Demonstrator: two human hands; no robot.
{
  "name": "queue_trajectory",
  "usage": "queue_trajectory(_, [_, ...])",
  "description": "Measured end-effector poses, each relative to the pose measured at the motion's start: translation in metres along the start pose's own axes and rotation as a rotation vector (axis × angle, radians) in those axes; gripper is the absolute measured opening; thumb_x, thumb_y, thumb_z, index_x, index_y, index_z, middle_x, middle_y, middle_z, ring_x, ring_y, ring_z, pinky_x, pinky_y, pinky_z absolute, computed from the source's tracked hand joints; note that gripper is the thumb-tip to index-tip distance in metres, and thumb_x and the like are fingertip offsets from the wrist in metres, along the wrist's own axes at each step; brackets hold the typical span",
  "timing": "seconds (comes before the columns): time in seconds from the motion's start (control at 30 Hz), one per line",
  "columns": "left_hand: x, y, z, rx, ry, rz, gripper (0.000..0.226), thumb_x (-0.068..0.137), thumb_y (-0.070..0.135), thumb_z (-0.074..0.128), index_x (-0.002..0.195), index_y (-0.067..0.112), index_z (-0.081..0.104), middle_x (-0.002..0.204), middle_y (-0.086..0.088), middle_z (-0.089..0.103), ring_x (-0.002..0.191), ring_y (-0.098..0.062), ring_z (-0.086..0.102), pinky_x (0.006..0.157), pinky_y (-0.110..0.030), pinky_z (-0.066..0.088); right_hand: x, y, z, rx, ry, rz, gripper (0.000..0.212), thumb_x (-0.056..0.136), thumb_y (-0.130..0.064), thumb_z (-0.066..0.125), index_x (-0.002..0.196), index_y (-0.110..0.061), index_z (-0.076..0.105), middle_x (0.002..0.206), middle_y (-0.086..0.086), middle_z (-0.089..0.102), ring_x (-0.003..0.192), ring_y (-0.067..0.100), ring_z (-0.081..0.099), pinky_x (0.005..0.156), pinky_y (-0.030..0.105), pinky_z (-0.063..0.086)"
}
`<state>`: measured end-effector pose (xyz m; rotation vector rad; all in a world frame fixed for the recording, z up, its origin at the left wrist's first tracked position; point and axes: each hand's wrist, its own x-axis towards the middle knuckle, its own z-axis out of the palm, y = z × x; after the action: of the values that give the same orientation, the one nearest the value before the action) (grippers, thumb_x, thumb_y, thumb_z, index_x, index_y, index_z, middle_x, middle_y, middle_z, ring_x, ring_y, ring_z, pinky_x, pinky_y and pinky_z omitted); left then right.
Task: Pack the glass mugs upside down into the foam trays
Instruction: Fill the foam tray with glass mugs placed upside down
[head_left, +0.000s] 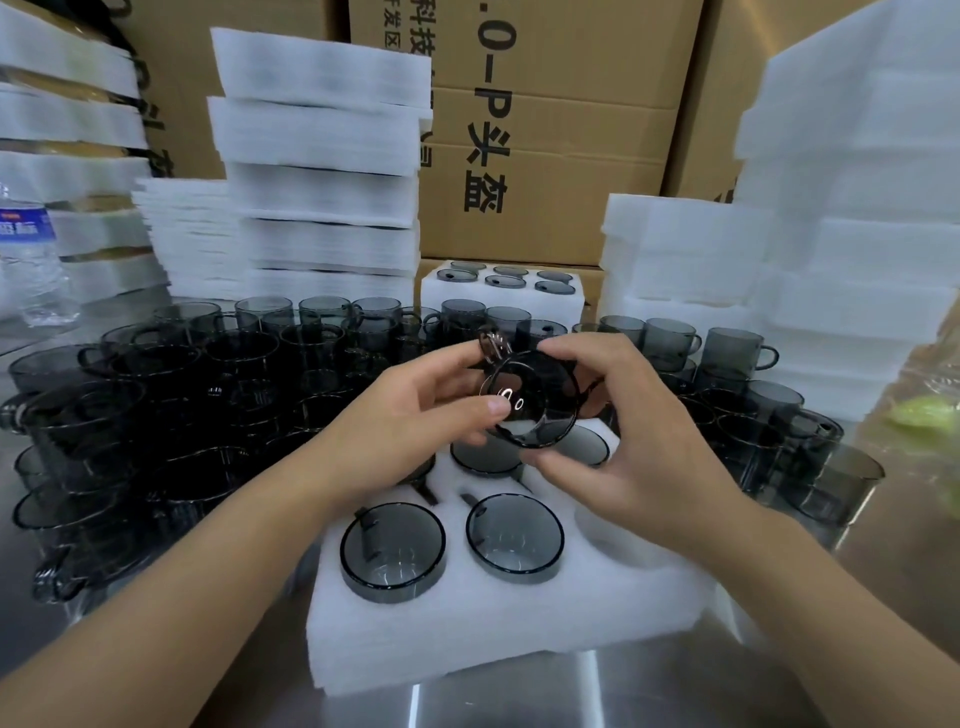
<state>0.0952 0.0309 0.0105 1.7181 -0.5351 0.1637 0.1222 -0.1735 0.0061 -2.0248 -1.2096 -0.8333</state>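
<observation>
I see my left hand (415, 410) and right hand (623, 431) both gripping one smoky, round glass mug (535, 405) just above the white, spongy foam tray (519, 634). Inverted mugs (393, 551) sit in the tray's round pockets. Loose mugs (208, 395) crowd left of it.

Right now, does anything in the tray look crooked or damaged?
Nothing stands out. In the foam tray, the front-left mug and front-middle mug sit base-up and level; the held mug in the left hand and right hand shows no visible crack.
</observation>
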Motion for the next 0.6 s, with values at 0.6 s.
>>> queue_trajectory(0.6, [-0.0005, -0.0052, -0.0036, -0.166, -0.064, 0.008, 0.053, 0.085, 0.021, 0.06, 0.13, 0.046, 0.051, 0.119, -0.001, 0.067, 0.11, -0.021, 0.065, 0.085, -0.029, 0.055, -0.0014, -0.0029, 0.0018, -0.086, -0.076, 0.033, 0.072, 0.075, -0.044, 0.068, 0.138, -0.028, 0.037, 0.129, -0.009, 0.047, 0.118, 0.012, 0.045, 0.102, 0.02, 0.033])
